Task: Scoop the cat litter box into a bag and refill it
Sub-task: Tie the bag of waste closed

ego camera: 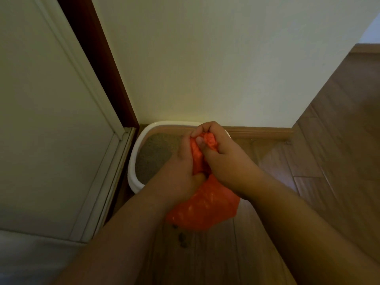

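Note:
An orange plastic bag point(205, 204) hangs in front of me, its lower part bulging and its neck gathered upward. My left hand point(181, 171) grips the twisted neck from the left. My right hand point(218, 151) pinches the top of the neck between thumb and curled fingers. Behind the hands, a white litter box point(133, 159) sits in the corner against the wall, with grey-brown litter point(154, 153) visible in its left half; the right half is hidden by my hands and the bag.
Several small dark clumps point(182, 238) lie on the wooden floor point(308, 161) just below the bag. A white door point(51, 120) with a dark red frame stands to the left. A wooden baseboard point(261, 133) runs along the pale wall.

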`<state>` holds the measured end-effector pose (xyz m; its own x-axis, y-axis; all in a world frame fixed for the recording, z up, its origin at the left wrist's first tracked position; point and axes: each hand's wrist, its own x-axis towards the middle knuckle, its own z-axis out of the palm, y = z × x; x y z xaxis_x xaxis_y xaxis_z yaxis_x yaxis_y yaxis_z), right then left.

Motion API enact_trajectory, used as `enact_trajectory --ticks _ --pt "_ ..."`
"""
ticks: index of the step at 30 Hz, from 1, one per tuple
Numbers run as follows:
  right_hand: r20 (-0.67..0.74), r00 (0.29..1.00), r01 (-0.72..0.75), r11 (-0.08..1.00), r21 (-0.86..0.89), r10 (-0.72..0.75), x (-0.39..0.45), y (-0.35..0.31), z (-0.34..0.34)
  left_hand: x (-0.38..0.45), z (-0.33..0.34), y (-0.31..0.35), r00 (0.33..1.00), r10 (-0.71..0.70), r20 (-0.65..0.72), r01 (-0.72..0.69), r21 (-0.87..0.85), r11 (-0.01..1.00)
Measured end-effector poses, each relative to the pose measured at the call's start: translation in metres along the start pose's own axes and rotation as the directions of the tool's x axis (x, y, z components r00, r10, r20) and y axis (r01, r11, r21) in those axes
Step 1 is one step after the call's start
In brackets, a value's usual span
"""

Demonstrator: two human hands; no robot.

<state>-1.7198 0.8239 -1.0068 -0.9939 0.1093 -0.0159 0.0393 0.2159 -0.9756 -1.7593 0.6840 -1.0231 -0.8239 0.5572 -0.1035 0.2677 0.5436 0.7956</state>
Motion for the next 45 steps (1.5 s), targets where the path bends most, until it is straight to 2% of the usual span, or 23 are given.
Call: enact_trajectory --ticks 4,7,10,13,17,22,30,34,39,41,45 --pt "-0.002 0.999 0.043 0.991 -0.125 -0.044 0.002 0.0 -0.001 0.001 0.004 -0.004 0.999 0.032 -0.018 -0.031 0.022 0.999" --pt "-0.02 0.997 0.075 0.973 -0.216 -0.081 0.004 -0.006 -0.008 0.005 0.001 -0.004 0.992 0.058 -0.112 -0.051 0.061 0.997" --pt "-0.002 0.999 0.034 0.992 -0.125 -0.035 0.001 -0.01 -0.008 0.01 0.001 -0.005 0.988 0.068 -0.14 -0.055 0.098 0.994" --pt "0.051 0.999 0.017 0.987 -0.161 -0.009 -0.001 -0.01 -0.005 0.014 0.003 -0.005 0.996 0.007 -0.092 0.008 0.162 0.987" --pt "0.074 0.997 -0.016 0.987 -0.161 0.028 -0.001 -0.012 -0.008 0.008 -0.003 -0.002 0.986 0.014 -0.165 -0.006 0.045 0.999" --pt "0.065 0.998 -0.017 0.989 -0.146 0.026 -0.002 -0.009 -0.006 0.001 -0.006 0.006 0.981 -0.019 -0.192 0.014 -0.028 1.0" --pt "0.069 0.997 -0.023 0.997 -0.078 0.028 -0.001 -0.006 -0.006 -0.003 -0.011 0.006 0.987 -0.01 -0.159 0.001 -0.055 0.998" --pt "0.066 0.998 -0.016 0.994 -0.111 0.023 0.0 -0.007 -0.005 -0.006 -0.018 0.003 0.994 -0.002 -0.111 -0.001 -0.032 1.0" --pt "-0.03 1.0 -0.012 0.995 -0.097 0.009 0.001 -0.009 -0.011 -0.004 -0.028 0.002 0.995 0.064 -0.07 -0.069 -0.075 0.995" --pt "-0.044 0.999 -0.016 0.997 -0.078 0.013 0.001 -0.008 -0.011 -0.003 -0.03 -0.001 0.996 0.08 -0.04 -0.081 -0.039 0.996" --pt "-0.04 0.999 -0.02 0.987 -0.16 0.014 0.003 -0.001 -0.006 -0.001 -0.026 -0.01 0.995 0.099 -0.022 -0.097 0.092 0.991"
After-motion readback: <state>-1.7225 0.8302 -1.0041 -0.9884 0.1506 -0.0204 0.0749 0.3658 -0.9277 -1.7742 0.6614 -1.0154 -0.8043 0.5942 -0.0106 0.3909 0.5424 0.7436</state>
